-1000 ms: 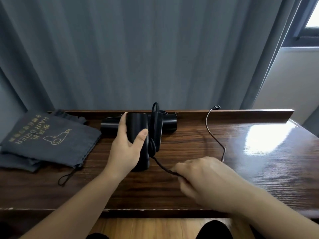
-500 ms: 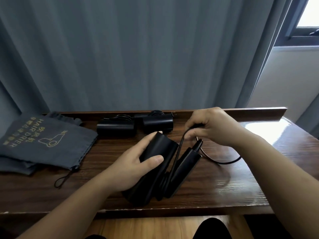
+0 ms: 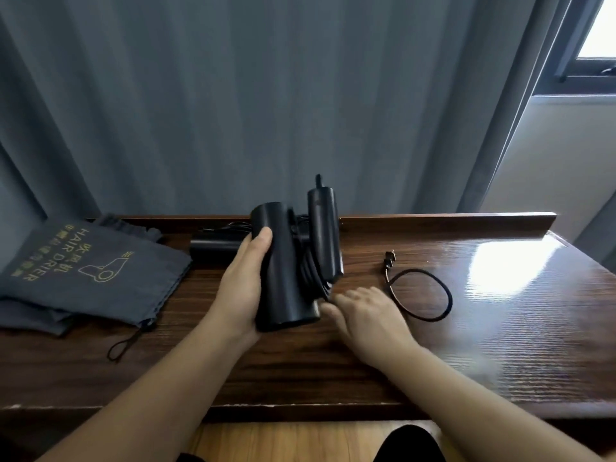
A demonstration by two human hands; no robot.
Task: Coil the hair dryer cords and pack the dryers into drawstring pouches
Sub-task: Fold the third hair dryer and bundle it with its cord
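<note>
My left hand [image 3: 245, 288] grips the barrel of a black hair dryer [image 3: 286, 271] and holds it upright, just above the wooden table [image 3: 333, 368]. Its folded handle [image 3: 322, 235] stands to the right of the barrel. Several turns of the black cord [image 3: 420, 295] are wound between barrel and handle. My right hand [image 3: 365, 315] lies at the dryer's lower end and pinches the cord, which runs out from under it. The loose end curls in a loop on the table and finishes at the plug [image 3: 388, 259].
Another black dryer [image 3: 215, 246] with a coiled cord lies at the back, behind my left hand. Grey drawstring pouches [image 3: 90, 265] printed "HAIR DRIER" are stacked at the left, a drawstring loop [image 3: 125, 343] trailing forward. A raised ledge [image 3: 450, 219] and curtain close off the back.
The dryer went from tilted on the table to upright and farther back. My right hand came down from the handle's top to the dryer's lower end, leaving a shorter loose loop.
</note>
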